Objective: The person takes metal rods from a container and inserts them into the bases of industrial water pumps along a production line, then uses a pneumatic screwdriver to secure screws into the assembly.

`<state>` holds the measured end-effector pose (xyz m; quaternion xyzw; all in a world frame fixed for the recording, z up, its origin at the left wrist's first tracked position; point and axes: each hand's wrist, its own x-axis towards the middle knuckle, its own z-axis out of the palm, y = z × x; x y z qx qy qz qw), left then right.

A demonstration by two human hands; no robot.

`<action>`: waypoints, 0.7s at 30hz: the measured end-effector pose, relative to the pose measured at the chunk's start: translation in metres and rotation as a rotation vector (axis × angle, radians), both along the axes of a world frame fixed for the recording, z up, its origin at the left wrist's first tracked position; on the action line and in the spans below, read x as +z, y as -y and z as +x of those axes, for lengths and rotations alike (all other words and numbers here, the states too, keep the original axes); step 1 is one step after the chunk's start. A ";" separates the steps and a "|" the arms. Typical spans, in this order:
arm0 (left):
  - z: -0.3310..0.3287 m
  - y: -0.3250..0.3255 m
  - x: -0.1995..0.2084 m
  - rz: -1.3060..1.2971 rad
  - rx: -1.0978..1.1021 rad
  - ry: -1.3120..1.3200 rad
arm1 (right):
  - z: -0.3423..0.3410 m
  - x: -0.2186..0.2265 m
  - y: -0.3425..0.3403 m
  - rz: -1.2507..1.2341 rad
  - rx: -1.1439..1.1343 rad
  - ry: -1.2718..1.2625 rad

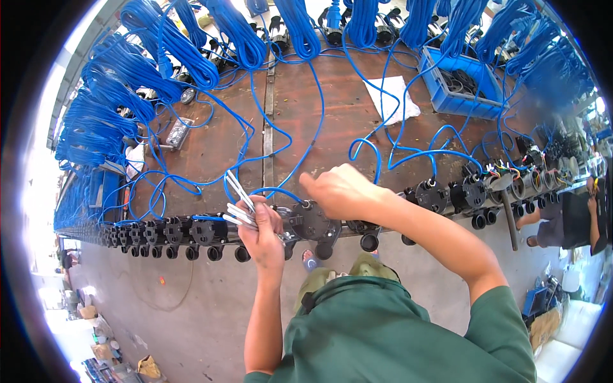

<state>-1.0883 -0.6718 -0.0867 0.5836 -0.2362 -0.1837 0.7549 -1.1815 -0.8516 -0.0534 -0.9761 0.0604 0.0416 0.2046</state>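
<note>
My left hand is closed round a bunch of thin pale rods, which stick out up and to the left from between the fingers. Just to its right, at the bench's near edge, sits a round black housing with a blue cable running into its top. My right hand is curled above that housing, its fingertips pressed together near the cable entry. Whatever the right fingers may pinch is too small to make out. More black housings line the edge on both sides.
Coiled blue cables hang along the bench's far side and left. On the brown benchtop lie loose cables, a white packet and a blue crate. A hammer hangs over the edge at right. Another person works further right.
</note>
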 end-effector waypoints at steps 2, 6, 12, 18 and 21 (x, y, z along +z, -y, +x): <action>0.000 0.003 -0.003 -0.069 -0.019 -0.095 | 0.003 -0.025 -0.003 -0.011 0.040 -0.027; 0.001 -0.014 0.003 -0.264 0.010 -0.197 | -0.023 -0.028 0.008 -0.004 -0.057 0.148; -0.026 -0.069 0.042 -0.177 -0.107 -0.389 | -0.081 0.003 -0.034 0.288 -0.438 0.450; -0.100 -0.084 0.012 -0.072 -0.162 -0.694 | -0.106 -0.030 -0.139 0.753 -0.337 0.225; -0.105 -0.096 0.004 -0.032 -0.156 -0.734 | -0.111 -0.037 -0.150 0.694 -0.351 0.278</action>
